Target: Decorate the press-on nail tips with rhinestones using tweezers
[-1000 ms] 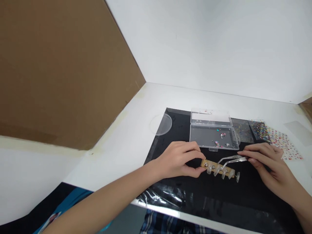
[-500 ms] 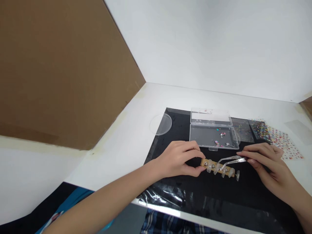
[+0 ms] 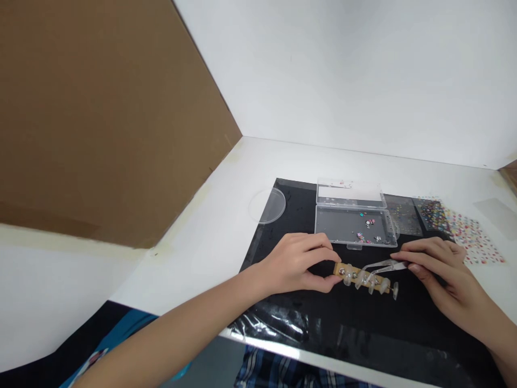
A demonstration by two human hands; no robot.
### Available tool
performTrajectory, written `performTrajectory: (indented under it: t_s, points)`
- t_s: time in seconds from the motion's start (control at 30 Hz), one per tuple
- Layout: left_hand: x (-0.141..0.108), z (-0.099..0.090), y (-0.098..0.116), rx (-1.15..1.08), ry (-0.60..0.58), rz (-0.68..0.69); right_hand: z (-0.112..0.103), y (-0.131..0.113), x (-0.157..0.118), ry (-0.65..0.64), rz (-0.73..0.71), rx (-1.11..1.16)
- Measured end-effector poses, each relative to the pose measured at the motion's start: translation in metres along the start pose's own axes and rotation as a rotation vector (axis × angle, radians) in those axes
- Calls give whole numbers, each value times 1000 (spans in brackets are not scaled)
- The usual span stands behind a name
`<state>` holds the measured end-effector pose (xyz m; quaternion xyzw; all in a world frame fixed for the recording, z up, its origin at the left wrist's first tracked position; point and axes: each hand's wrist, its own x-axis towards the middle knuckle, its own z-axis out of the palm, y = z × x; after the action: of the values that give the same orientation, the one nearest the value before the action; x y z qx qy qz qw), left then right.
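My left hand [image 3: 302,264] pinches the left end of a narrow wooden strip [image 3: 339,268] between thumb and fingers. Several clear nail-shaped pieces [image 3: 385,285] stand along the strip, with shiny round studs between them. My right hand [image 3: 440,272] holds metal tweezers [image 3: 393,265] between thumb and fingers. The tweezers' bent tips point left and reach the pieces at the middle of the strip. Whether anything is between the tips is too small to tell.
Behind the strip lies an open clear case [image 3: 339,226] with small colourful charms. Sticker sheets [image 3: 476,237] lie at the right, and a clear round disc [image 3: 267,206] at the left edge of the black mat [image 3: 283,318]. A brown panel [image 3: 100,118] rises at the left.
The tweezers' tips have come slightly closer together over the strip. Both hands keep nearly the same place and hold the same things.
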<state>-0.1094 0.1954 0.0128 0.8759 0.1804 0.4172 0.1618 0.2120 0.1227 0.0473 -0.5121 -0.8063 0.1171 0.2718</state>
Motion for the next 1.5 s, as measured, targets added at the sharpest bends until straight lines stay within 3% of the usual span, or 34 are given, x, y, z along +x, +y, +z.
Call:
performTrajectory:
  t_s: [0.8, 1.17, 1.5]
  points:
    - [0, -2, 0, 7, -25, 0, -5, 1, -2, 50, -15, -53]
    - [1, -2, 0, -2, -11, -3, -9, -7, 6, 199, -142, -155]
    - [0, -2, 0, 10, -19, -19, -7, -9, -10, 265, -139, -215]
